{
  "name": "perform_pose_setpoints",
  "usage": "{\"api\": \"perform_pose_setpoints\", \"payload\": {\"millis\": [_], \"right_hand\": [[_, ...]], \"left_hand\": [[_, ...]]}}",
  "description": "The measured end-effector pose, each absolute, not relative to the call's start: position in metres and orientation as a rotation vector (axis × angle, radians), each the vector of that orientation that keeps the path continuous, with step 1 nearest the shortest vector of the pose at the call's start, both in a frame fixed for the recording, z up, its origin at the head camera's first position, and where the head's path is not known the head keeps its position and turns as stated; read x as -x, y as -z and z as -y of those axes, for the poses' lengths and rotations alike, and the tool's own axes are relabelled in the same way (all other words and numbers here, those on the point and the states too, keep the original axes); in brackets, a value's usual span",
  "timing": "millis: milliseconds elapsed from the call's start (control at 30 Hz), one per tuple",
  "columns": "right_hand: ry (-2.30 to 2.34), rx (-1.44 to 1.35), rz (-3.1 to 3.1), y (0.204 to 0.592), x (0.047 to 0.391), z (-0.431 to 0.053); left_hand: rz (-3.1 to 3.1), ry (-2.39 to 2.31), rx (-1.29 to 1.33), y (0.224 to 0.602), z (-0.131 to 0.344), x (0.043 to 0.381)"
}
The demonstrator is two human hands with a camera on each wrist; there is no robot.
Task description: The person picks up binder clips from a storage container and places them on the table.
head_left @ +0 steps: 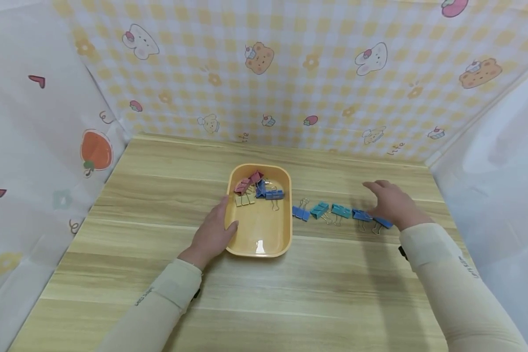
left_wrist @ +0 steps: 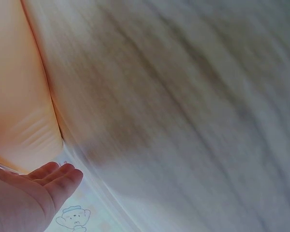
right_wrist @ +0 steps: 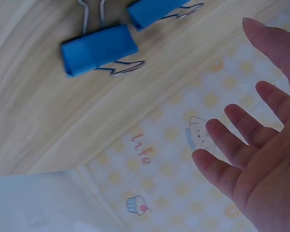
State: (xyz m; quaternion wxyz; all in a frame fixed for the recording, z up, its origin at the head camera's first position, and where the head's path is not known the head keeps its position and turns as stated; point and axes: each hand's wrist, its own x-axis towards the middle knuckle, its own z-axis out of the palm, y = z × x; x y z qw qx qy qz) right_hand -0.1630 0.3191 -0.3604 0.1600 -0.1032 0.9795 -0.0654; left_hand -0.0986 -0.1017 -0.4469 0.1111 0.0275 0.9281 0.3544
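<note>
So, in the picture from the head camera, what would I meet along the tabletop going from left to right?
Left hand → yellow tray → first blue clip → first teal clip → second teal clip → second blue clip → right hand.

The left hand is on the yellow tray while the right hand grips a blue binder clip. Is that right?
Not quite: the right hand grips nothing, as the right wrist view shows. The left hand is on the yellow tray.
</note>
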Motion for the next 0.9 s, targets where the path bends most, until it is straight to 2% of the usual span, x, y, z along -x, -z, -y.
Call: {"api": "perform_pose_setpoints", "payload": {"millis": [900], "right_hand": [[0.325,0.673,-2.984,0.363,0.167,-0.236]], "left_hand": [[-2.728,-1.032,-0.092,0.445,0.102,0.098]]}}
